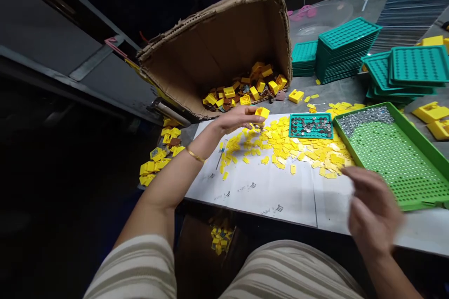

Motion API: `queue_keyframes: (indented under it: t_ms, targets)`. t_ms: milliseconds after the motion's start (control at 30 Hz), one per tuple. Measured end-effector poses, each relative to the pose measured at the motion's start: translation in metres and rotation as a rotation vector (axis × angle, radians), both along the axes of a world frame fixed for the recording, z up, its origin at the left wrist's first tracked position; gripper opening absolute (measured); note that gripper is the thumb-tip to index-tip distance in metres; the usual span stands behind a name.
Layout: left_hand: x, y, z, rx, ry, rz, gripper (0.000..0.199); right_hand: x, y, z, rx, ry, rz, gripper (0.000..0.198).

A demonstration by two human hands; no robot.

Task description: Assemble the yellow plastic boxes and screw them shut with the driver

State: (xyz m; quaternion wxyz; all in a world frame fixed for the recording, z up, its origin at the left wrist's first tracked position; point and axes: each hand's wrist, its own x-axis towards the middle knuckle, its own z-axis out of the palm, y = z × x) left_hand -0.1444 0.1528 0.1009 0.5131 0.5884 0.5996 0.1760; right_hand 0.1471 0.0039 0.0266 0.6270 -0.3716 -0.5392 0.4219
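My left hand (239, 118) is closed on a small yellow plastic housing (262, 112), gripped between thumb and fingers above the worktable. Below it, flat yellow plastic pieces (280, 142) lie scattered over a white sheet (245, 196). My right hand (373, 210) is in the air over the sheet's right part, near the green perforated tray (410, 163). It is smeared by motion, and its fingertips and anything in them cannot be made out. Between the hands, farther back, a small teal tray (293, 126) holds many small round metal parts.
A cardboard box (217, 46) lies on its side at the back, yellow housings (229, 92) spilling toward its opening. Stacked teal trays (345, 51) stand at the back right. Small silver parts (368, 119) fill the green tray's far corner. More yellow housings (154, 167) lie at the left edge.
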Motion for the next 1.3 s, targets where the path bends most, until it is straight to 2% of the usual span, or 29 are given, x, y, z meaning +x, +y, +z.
queue_keyframes:
  t_ms: [67,133,200,267,333,433,500,567,700,767,833,933,1000,1100,1300]
  targets:
    - [0.012,-0.018,0.022,-0.074,-0.236,0.014,0.044,-0.026,0.024,-0.011,-0.083,0.093,0.104,0.044]
    - [0.027,-0.033,0.038,-0.1,-0.373,0.061,0.039,-0.051,0.046,-0.015,-0.231,0.247,0.263,0.061]
    - [0.041,-0.044,0.042,-0.132,-0.463,0.107,0.037,-0.067,0.057,-0.013,-0.424,0.423,0.492,0.06]
    - [0.052,-0.05,0.035,-0.187,-0.498,0.159,0.04,-0.07,0.051,-0.007,-0.616,0.541,0.747,0.055]
    - [0.059,-0.053,0.017,-0.233,-0.482,0.237,0.042,-0.063,0.034,-0.004,-0.775,0.557,0.882,0.048]
    - [0.066,-0.06,-0.017,-0.262,-0.441,0.38,0.042,-0.042,0.008,-0.008,-0.861,0.438,0.799,0.036]
    - [0.073,-0.068,-0.037,-0.306,-0.421,0.451,0.04,-0.028,-0.002,-0.016,-0.792,0.283,0.655,0.032]
    - [0.081,-0.079,-0.052,-0.356,-0.408,0.501,0.038,-0.014,-0.006,-0.025,-0.629,0.013,0.471,0.028]
    - [0.1,-0.099,-0.064,-0.444,-0.47,0.555,0.029,0.008,-0.008,-0.045,-0.083,-0.651,0.102,0.025]
    - [0.106,-0.106,-0.065,-0.546,-0.543,0.594,0.021,0.016,-0.011,-0.054,0.121,-0.871,0.068,0.028]
    - [0.11,-0.111,-0.065,-0.636,-0.606,0.638,0.015,0.023,-0.016,-0.059,0.215,-1.012,0.13,0.03]
    - [0.112,-0.117,-0.065,-0.705,-0.677,0.642,0.021,0.032,-0.022,-0.055,0.221,-1.033,0.246,0.038]
    - [0.112,-0.12,-0.065,-0.733,-0.715,0.625,0.028,0.036,-0.023,-0.049,0.156,-0.957,0.21,0.039]
    - [0.111,-0.125,-0.068,-0.76,-0.732,0.603,0.032,0.04,-0.02,-0.043,0.051,-0.919,0.146,0.027]
    - [0.11,-0.133,-0.074,-0.762,-0.789,0.6,0.028,0.041,-0.014,-0.037,-0.038,-1.18,0.295,0.023]
